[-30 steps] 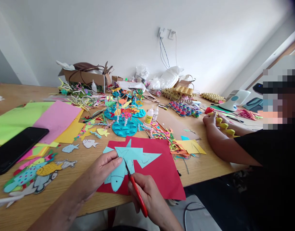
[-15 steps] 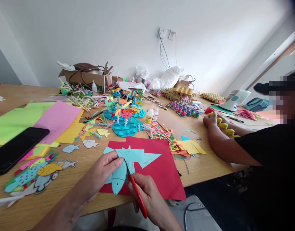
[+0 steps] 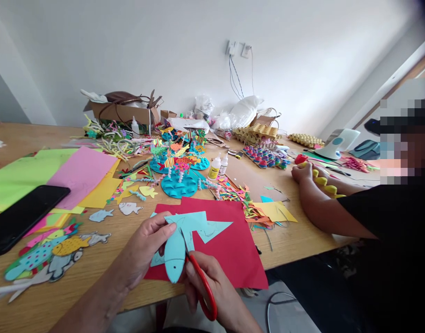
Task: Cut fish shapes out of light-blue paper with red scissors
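Observation:
Between thumb and fingers, my left hand [image 3: 153, 238] pinches a light blue paper [image 3: 175, 252] with a fish drawn on it, its head end pointing toward me. My right hand [image 3: 209, 280] is closed around red-handled scissors [image 3: 206, 293], whose blades lie along the right edge of the fish outline. More light blue paper pieces [image 3: 214, 230] lie behind, on red paper sheets [image 3: 229, 254] at the table edge. Left of my hands are cut-out paper fish: a white one [image 3: 129, 208], a blue one [image 3: 100, 215] and a yellow one [image 3: 70, 245].
A black phone [image 3: 28, 215] rests on coloured paper at left. Blue bases [image 3: 179, 185] with paper fish, glue bottles [image 3: 215, 167] and paper scraps [image 3: 233, 192] fill the middle. At right, another person's arm [image 3: 320, 210] reaches over the table, holding a yellow egg-carton strip [image 3: 325, 185].
My left hand has turned the blue paper slightly, and the fish's head has shifted right and toward me. The scissors have moved a little right and down, staying at the fish's edge.

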Motion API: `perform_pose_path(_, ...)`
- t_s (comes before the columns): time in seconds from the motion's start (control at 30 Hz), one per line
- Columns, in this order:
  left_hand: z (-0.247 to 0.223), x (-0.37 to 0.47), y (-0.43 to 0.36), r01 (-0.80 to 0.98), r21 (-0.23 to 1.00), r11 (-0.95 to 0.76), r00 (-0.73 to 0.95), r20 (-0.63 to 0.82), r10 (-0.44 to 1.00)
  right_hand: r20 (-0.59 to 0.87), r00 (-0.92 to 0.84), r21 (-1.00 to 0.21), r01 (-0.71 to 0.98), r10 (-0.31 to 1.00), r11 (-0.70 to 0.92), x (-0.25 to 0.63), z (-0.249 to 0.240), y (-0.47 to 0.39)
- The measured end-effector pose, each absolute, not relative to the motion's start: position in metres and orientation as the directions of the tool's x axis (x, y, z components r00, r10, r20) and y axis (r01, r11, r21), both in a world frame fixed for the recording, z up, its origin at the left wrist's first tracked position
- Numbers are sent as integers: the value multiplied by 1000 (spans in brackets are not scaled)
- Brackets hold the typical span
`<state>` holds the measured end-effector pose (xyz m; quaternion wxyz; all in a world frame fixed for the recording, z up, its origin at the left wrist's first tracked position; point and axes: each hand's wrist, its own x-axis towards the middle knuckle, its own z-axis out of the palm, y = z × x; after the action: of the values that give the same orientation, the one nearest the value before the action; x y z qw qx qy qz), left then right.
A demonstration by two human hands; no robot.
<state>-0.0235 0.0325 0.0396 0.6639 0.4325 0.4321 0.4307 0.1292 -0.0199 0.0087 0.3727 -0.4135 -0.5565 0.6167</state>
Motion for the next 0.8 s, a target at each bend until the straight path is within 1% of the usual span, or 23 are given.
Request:
perform_pose_path(0.17,36,-18,30,-297,916,271,213,-213,953,-51,-387,-967,-211,921,-142,118,0,-24)
perform_pose_path(0.3,37,-17,28,-349,898,269,153,-228,961,-91,-379,-926,-309,921,-219,114,0,-26)
perform_pose_path(0.5,39,-12,23,-358,877,321,180,-272,945,-54,-376,-913,-357,925,-198,111,2,-25)
perform_pose_path(0.63,35,-9,21,-369,880,298,175,-249,952,-97,-356,-922,-320,929,-219,109,-2,-23)
perform_pose_path(0.8,31,-12,19,-354,891,285,203,-225,953,-58,-349,-941,-294,935,-168,110,-5,-22)
